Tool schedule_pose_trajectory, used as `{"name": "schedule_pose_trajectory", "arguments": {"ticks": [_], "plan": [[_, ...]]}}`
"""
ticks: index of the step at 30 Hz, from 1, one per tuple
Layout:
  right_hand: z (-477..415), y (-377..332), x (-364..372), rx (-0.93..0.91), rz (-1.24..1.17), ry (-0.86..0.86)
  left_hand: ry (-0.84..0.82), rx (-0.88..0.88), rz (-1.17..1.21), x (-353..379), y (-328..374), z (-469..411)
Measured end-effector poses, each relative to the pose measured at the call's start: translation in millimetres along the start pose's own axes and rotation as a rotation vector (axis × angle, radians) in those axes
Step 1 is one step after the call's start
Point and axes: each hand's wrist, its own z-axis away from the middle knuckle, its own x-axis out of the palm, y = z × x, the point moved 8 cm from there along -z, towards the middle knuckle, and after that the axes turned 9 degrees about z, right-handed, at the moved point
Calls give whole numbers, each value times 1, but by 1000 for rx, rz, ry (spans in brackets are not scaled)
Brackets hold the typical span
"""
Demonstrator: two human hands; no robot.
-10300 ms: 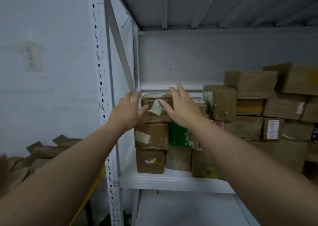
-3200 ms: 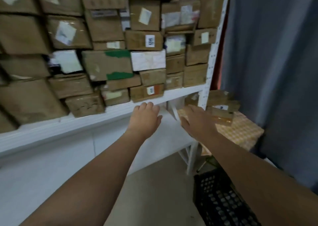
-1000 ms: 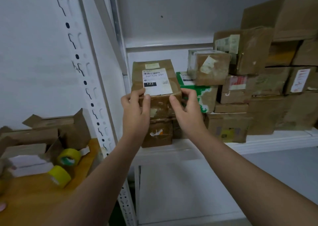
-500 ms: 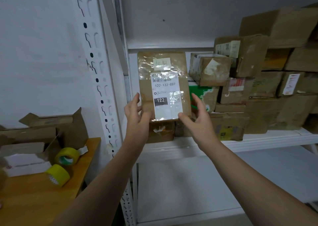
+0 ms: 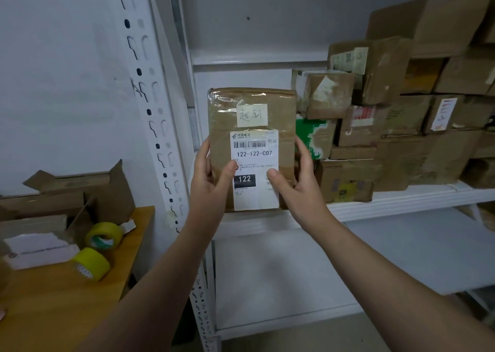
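Head view: left hand (image 5: 211, 188) and right hand (image 5: 297, 190) grip a parcel (image 5: 251, 110) upright between them, fingers (image 5: 204, 154) curled round its side edges, thumbs on the label (image 5: 254, 161). It is held up before the shelf (image 5: 401, 200) behind the hands. Picking looks done; checking the label and setting it down likely remain

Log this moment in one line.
left hand: grips parcel | right hand: grips parcel | label: 122-122-C07, facing camera | parcel: upright, before shelf

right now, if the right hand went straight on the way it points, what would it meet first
Beyond the parcel it grips, the right hand would likely meet the green box first; depth is unclear.
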Motion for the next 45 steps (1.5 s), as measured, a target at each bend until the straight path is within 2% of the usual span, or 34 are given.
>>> {"name": "schedule_pose_trajectory", "arguments": {"ticks": [9, 15, 23, 29, 34, 39, 45], "plan": [[6, -2, -1, -2, 3, 40, 4, 31, -18, -2, 1, 10], [23, 10, -2, 107, -17, 49, 5, 80, -105, -7, 10, 31], [87, 12, -21, 155, -47, 39, 54, 12, -85, 13, 0, 92], [147, 30, -102, 226, 5, 162, -13, -92, -18, 83, -26, 138], [201, 33, -198, 269, 137, 262, -73, -159, 110, 170, -41, 184], [253, 29, -289, 306, 152, 322, -60, -304, 167, 259, -67, 233], [314, 15, -402, 314, 253, 483, -216, -397, 240, 384, -83, 281]]}}
